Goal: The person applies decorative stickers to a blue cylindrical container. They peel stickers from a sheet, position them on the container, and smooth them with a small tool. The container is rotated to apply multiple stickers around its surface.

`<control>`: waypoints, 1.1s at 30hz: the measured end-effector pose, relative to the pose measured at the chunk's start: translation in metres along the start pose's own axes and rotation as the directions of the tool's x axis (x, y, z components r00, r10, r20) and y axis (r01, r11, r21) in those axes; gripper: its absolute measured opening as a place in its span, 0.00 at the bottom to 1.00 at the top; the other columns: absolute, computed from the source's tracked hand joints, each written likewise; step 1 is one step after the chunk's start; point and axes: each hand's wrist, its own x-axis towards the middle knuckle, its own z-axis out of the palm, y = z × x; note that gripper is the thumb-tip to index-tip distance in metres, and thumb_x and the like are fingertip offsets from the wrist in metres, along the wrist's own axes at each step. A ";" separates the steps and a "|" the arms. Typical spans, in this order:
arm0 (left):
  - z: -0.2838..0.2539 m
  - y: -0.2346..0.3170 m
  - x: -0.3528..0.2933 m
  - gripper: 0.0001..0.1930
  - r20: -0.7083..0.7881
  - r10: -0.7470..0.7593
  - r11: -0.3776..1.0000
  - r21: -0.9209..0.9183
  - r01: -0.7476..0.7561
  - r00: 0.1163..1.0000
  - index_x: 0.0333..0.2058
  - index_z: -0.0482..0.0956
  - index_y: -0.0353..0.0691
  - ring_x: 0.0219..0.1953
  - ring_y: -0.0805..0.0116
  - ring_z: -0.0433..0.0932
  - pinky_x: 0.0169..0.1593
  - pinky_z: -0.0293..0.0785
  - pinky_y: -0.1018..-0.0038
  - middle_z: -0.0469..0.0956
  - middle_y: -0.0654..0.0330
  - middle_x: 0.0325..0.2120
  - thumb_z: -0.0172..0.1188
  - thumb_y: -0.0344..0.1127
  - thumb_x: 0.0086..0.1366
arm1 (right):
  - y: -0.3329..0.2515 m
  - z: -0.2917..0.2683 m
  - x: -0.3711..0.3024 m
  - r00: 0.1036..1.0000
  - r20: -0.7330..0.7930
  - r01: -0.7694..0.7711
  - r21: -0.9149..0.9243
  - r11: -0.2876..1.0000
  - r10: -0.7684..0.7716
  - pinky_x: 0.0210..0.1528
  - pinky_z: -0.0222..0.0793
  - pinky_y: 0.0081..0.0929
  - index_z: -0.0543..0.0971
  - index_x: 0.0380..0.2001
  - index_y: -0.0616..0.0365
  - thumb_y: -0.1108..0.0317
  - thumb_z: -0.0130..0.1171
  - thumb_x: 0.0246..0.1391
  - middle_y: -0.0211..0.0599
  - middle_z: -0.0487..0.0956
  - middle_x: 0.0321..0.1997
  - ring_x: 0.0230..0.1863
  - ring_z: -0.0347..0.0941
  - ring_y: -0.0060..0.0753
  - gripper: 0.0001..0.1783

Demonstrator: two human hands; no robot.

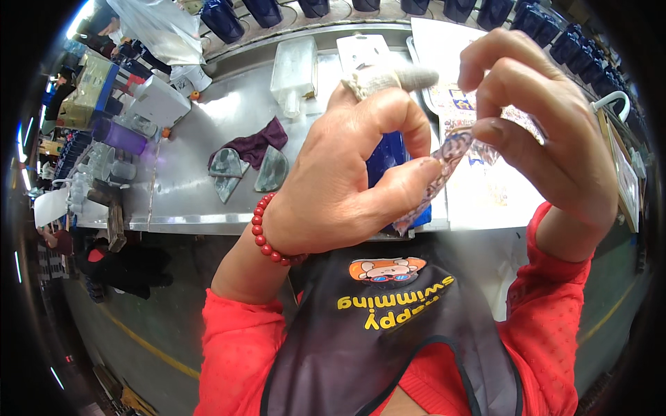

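My left hand (pixel 333 173), with a red bead bracelet (pixel 258 229) at the wrist, pinches a thin, glossy patterned film (pixel 447 163) between thumb and forefinger. A pale knit finger cover (pixel 399 80) sits on one of its other fingers. Behind that hand shows a shiny blue object (pixel 386 159), likely a cup, largely hidden; whether the hidden fingers hold it I cannot tell. My right hand (pixel 541 118) has its thumb and forefinger closed on the film's upper right edge, its other fingers curled above. Beneath the right hand lies a white sheet (pixel 479 191) with colourful printed designs.
On the metal table (pixel 187 180) lie a purple cloth (pixel 257 145) and green-grey patterned pieces (pixel 272 170). A clear plastic bottle (pixel 293 69) lies farther back. Dark blue cups (pixel 312 7) line the far edge. A purple jar (pixel 118 135) and clear containers stand at left.
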 end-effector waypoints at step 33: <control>0.014 0.009 0.009 0.07 -0.014 0.168 0.784 0.608 -0.125 0.986 0.33 0.78 0.43 0.42 0.48 0.77 0.66 0.56 0.41 0.78 0.56 0.30 0.65 0.36 0.59 | -0.004 0.062 -0.028 0.941 -0.255 -0.168 0.216 0.962 0.222 0.52 0.72 0.39 0.78 0.35 0.59 0.78 0.70 0.40 0.45 0.74 0.49 0.51 0.75 0.50 0.16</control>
